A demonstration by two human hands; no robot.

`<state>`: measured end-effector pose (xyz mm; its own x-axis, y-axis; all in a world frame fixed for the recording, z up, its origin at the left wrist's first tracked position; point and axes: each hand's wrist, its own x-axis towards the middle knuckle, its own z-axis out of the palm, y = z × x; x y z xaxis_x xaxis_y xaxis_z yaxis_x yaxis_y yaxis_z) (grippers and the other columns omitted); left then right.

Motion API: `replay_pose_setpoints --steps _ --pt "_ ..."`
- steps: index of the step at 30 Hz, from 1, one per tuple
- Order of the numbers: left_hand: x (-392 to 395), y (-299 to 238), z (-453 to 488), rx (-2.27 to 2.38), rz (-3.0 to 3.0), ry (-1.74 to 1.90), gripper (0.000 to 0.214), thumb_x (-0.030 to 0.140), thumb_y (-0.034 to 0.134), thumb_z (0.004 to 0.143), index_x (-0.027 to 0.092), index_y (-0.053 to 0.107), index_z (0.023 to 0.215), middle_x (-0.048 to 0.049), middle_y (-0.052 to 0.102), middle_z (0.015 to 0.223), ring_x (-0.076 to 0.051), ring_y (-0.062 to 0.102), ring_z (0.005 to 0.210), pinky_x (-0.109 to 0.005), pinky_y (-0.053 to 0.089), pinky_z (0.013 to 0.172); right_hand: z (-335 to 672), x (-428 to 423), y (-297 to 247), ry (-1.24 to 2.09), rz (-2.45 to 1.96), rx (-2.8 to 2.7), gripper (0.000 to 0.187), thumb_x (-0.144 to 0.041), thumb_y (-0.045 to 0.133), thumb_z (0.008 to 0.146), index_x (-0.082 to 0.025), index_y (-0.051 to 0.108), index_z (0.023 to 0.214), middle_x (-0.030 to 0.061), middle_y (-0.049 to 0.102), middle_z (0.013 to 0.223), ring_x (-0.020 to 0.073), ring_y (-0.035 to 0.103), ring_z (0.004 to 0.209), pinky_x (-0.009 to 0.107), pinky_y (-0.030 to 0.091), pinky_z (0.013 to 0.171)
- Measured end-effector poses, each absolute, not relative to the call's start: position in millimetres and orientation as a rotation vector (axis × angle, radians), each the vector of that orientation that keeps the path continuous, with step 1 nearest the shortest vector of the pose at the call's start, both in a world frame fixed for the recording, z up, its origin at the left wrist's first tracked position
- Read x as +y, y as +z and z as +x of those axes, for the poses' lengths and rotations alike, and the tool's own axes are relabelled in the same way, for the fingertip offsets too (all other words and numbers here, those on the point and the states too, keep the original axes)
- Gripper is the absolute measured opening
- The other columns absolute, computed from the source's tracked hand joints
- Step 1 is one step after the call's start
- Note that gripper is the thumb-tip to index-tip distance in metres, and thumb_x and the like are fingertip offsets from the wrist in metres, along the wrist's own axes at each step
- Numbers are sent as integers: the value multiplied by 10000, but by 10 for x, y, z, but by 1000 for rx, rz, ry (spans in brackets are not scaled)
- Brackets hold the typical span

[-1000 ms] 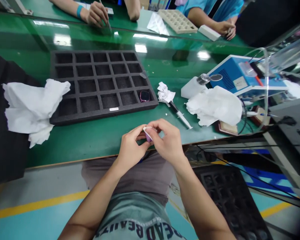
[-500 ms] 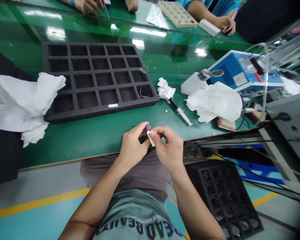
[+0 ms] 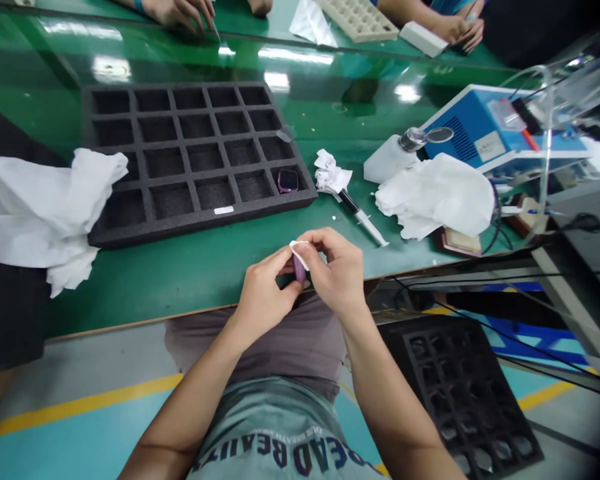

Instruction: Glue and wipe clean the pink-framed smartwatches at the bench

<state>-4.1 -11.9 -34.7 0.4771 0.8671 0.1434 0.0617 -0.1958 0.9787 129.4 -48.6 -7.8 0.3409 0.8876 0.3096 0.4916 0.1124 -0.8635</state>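
Note:
Both my hands meet over the near edge of the green table (image 3: 190,273). My left hand (image 3: 263,293) pinches a small purple part (image 3: 299,268). My right hand (image 3: 337,270) presses a small white wipe (image 3: 299,250) against that part with thumb and fingers closed. A black foam tray (image 3: 195,157) with many square cells lies beyond my hands. One similar purple part (image 3: 288,180) sits in its near right cell.
A syringe (image 3: 363,220) with crumpled tissue (image 3: 331,177) lies right of the tray. White cloths (image 3: 45,210) (image 3: 435,193), a white dispenser bottle (image 3: 395,155) and a blue machine (image 3: 495,130) flank it. Other people's hands (image 3: 180,12) work across the table. Another black tray (image 3: 465,393) lies on the floor.
My hands have turned the purple part and moved the wipe over it, shifting slightly up and away. The view has tilted a little.

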Motion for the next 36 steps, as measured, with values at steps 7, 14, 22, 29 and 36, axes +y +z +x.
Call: replay_pose_setpoints --steps 7,14,22,29,36 --pt "-98 -344 -47 813 1598 856 455 65 705 799 207 741 1230 -50 782 1215 -239 765 1067 -365 623 995 1299 -628 -82 437 -1543 -1354 103 -251 671 941 -247 693 841 15 696 790 183 625 728 338 519 687" --pt "-104 -360 -68 768 1490 885 606 23 770 716 210 725 1290 -61 774 1256 -247 777 1048 -416 630 1018 1506 -298 -171 455 -1532 -1285 75 -265 687 917 -223 704 856 9 717 828 168 644 766 335 523 748" --pt "-102 -369 -61 803 1469 912 522 93 791 738 174 742 1252 -93 771 1262 -235 789 1007 -377 657 963 1416 -842 -113 401 -1510 -1333 82 -216 688 933 -241 700 856 14 691 801 179 632 743 337 511 686" --pt "-135 -338 -53 853 1559 943 496 70 729 784 206 737 1261 -44 777 1233 -218 777 1042 -360 637 1003 1239 -529 -83 357 -1515 -1248 114 -209 645 942 -248 690 844 24 706 812 190 636 764 356 539 726" --pt "-159 -314 -37 906 1495 972 486 113 782 768 200 733 1244 -60 750 1297 -240 775 1073 -395 639 1019 1393 -567 -39 457 -1538 -1110 81 -257 684 926 -228 716 858 16 720 811 168 648 720 330 535 684"
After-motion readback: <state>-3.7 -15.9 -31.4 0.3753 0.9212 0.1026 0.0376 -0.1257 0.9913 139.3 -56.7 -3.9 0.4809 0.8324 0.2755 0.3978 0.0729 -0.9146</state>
